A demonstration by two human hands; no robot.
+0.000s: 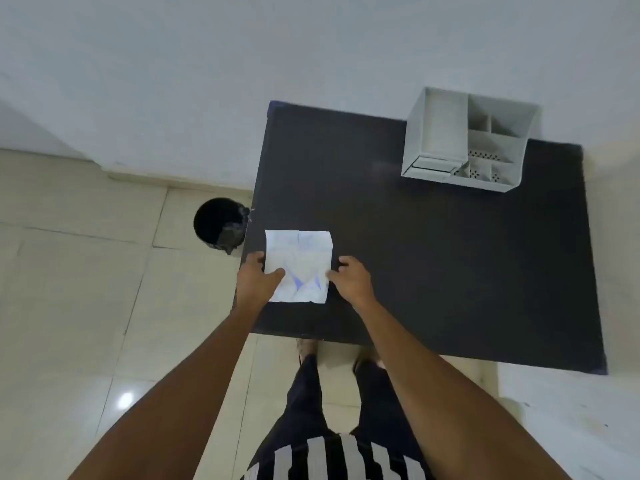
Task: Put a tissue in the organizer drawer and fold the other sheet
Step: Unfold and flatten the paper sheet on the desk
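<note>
Tissue flat on table; both hands pinching side edges.

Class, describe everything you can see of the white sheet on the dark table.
The sheet is a white, creased, roughly rectangular piece of thin tissue-like paper with faint blue markings. It lies flat near the table's front left corner. The left hand rests on its left edge, thumb on top; the right hand touches its right edge.

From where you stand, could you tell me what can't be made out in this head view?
- Organizer drawer: too small to tell whether it holds a tissue.
- Sheet side edges: covered by the left hand and right hand.
- Bin: its dark inside hides the contents.
</note>
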